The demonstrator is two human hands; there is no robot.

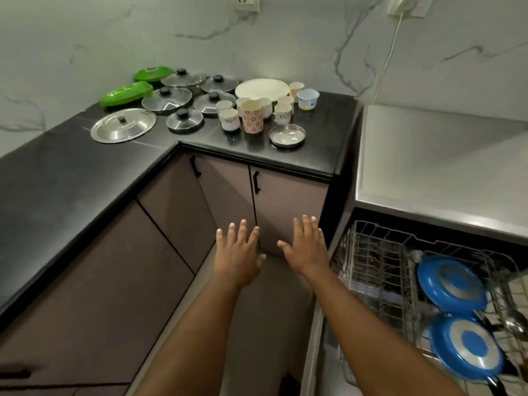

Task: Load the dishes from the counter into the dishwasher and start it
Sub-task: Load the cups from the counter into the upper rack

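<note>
1. The left hand [238,252] and right hand [307,250] hover low before the cupboard doors. Their fingers are straight and spread, and they hold nothing.
2. Just right of them the dishwasher rack [371,252] is pulled out. It holds two blue pans [451,284], and a ladle [514,324] lies at its right edge.
3. The step looks like a reach back for the next dish, with loading barely begun.
4. Everything else waits on the black counter [85,181], up and ahead of the hands. The next move calls for a forward reach. The one steel bowl [287,134] stands nearest the edge and apart, so it is an easy pick.
5. Behind it stand one floral cup [253,115], about six white cups [229,119] that partly overlap, and one tub [308,98].
6. To the left lie one steel lid [123,124] and five glass lids [185,120].
7. Farthest back are one white plate [262,89] and two green trays [125,93].
</note>
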